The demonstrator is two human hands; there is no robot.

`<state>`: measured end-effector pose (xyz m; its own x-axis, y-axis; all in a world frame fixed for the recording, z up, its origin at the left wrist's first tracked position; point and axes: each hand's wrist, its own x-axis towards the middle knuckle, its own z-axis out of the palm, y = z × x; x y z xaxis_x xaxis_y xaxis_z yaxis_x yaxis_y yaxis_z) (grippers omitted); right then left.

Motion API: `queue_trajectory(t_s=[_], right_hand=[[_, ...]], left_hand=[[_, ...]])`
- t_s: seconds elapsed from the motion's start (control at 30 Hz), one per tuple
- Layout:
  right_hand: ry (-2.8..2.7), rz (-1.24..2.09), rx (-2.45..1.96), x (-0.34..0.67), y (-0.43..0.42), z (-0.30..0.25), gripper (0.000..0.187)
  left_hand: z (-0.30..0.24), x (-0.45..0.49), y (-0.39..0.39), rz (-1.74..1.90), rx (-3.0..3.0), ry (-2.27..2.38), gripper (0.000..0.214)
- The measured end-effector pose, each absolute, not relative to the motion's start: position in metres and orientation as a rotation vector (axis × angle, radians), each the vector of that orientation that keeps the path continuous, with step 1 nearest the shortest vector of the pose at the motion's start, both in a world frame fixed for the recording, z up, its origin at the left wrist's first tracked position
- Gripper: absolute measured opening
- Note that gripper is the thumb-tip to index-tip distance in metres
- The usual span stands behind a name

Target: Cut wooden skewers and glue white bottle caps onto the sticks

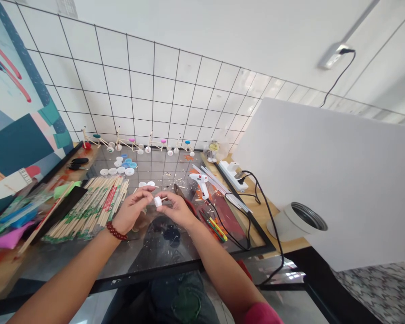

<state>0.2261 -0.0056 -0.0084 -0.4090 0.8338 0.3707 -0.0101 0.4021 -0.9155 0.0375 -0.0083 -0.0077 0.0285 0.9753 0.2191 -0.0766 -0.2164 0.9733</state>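
Between the fingertips of my right hand [178,209] is a small white bottle cap [158,201], with a short piece of thin wooden stick at its side. My left hand [131,209], wearing a beaded bracelet, is right beside the cap. Its thumb and forefinger are drawn together, and whatever they pinch is too small to make out. Just beyond my hands, two white caps [146,184] lie on the glass tabletop [138,252]. A white glue gun [200,181] rests to the right of them, its cable running toward me.
Bundled wooden chopsticks [87,207] lie left. White and blue caps [124,165] sit behind. Several small stick-and-cap bicycle models [131,143] line the back edge. A yellow cutter [218,228], glue sticks [219,184], a power strip [232,174] and a pot [295,222] are right.
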Motion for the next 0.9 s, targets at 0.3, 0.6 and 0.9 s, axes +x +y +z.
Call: queue_trajectory(t_s=[0.3,0.6,0.9], right_hand=[[-1.315,1.532,-0.614,0.228,-0.002,-0.01,0.046],[-1.131,1.404,-0.763,0.228,0.005,-0.009,0.044],[-1.187,1.284,-0.856,0.223,0.009,-0.014,0.051]], left_hand=[[0.006,0.014,0.0,1.519,1.222,0.908,0.023],[-0.006,0.027,-0.015,1.2,2.187,1.144,0.03],[-0.016,0.027,-0.014,1.433,2.185,1.156,0.03]])
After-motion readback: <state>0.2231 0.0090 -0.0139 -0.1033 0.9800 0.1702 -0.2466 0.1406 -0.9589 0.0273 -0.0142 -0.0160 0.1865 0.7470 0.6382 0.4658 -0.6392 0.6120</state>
